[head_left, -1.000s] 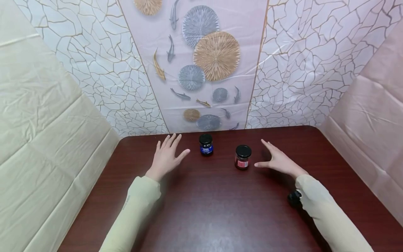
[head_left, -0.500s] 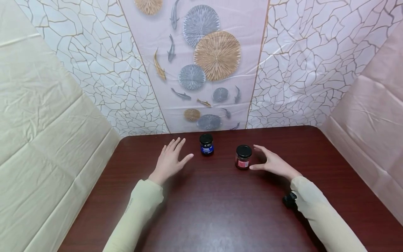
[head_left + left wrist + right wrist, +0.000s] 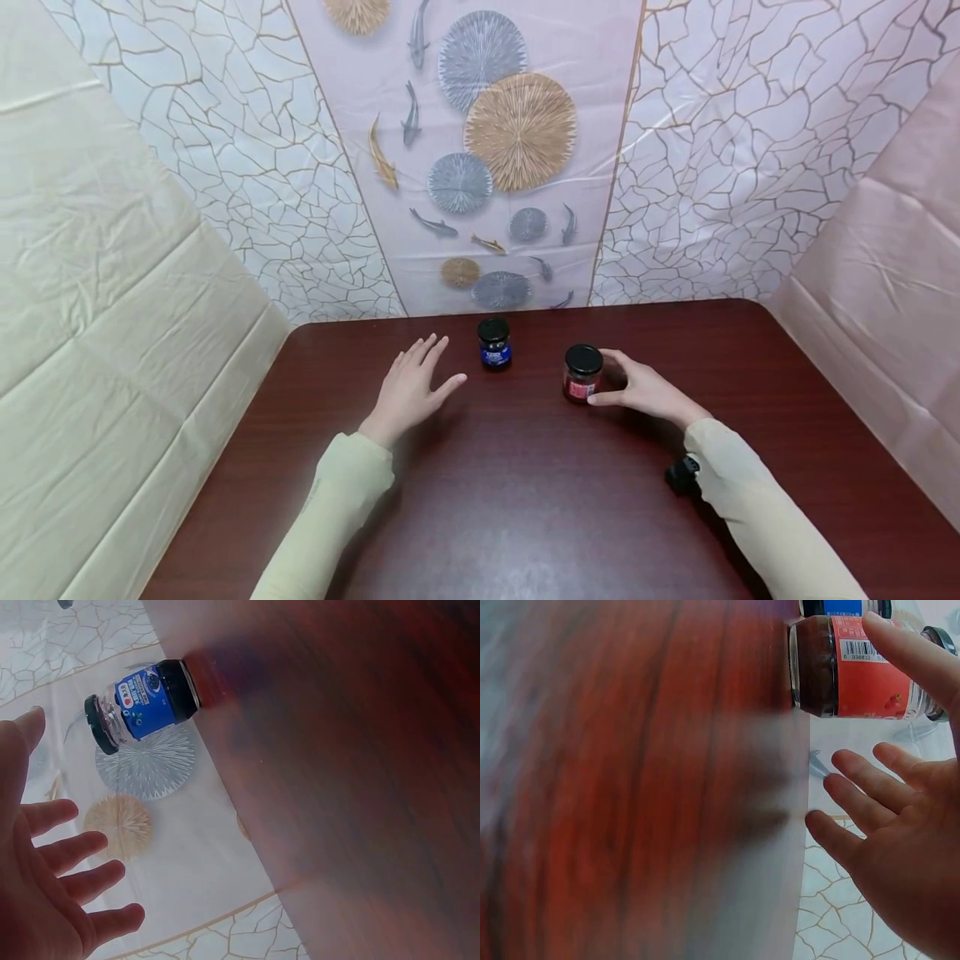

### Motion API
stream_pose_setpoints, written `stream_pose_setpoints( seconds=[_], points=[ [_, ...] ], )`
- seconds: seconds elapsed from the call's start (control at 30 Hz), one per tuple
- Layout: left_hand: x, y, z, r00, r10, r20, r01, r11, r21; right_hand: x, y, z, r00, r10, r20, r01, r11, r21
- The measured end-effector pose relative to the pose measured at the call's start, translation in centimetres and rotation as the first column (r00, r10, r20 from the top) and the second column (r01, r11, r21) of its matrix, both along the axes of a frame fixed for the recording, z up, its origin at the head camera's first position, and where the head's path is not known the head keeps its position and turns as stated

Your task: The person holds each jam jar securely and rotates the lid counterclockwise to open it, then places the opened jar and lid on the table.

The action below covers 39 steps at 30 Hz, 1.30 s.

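Observation:
A glass jar with a blue label [image 3: 495,356] and a black lid stands upright near the table's far edge. To its right and a bit closer is a dark-filled jar with a red label [image 3: 581,388], also upright and black-lidded. My right hand [image 3: 654,392] is around the right side of the red-labelled jar, thumb in front and fingers spread behind. In the right wrist view the thumb overlaps this jar [image 3: 877,679]; whether it touches cannot be told. My left hand [image 3: 408,393] hovers with spread fingers left of the blue-labelled jar [image 3: 146,701], apart from it.
The dark red-brown wooden table [image 3: 480,492] reaches back to a patterned cloth wall [image 3: 517,242]. Pale fabric walls [image 3: 135,333] flank it on both sides. A small black device [image 3: 681,475] sits under the right sleeve's cuff.
My right hand has moved left to the red-labelled jar, and its thumb now overlaps the jar's front. My left hand has shifted slightly right and nearer to me. Both jars stand where they were.

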<state>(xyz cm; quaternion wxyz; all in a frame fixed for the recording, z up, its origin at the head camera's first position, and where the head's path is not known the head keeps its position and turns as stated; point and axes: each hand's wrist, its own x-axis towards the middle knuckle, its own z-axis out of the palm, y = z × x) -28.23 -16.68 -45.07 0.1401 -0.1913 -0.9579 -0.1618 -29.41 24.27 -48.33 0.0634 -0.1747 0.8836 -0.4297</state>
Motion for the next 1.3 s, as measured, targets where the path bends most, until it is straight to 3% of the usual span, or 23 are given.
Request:
stream_pose_setpoints(
  seconds=[0.3,1.03,1.3],
  points=[
    [0.5,0.5,0.3,0.999,-0.024,0.035,0.022,0.999,0.048,0.3,-0.9,0.4,0.999,0.031,0.024,-0.029,0.998,-0.051],
    [1.1,1.3,0.3,0.988,-0.065,0.137,0.032,0.971,0.236,-0.2,-2.2,0.3,0.998,-0.044,0.038,0.045,0.998,-0.043],
    [1.3,1.5,0.3,0.985,-0.072,0.156,0.030,0.966,0.257,-0.2,-2.3,0.3,0.999,-0.049,0.022,0.049,0.998,-0.044]
  ],
)
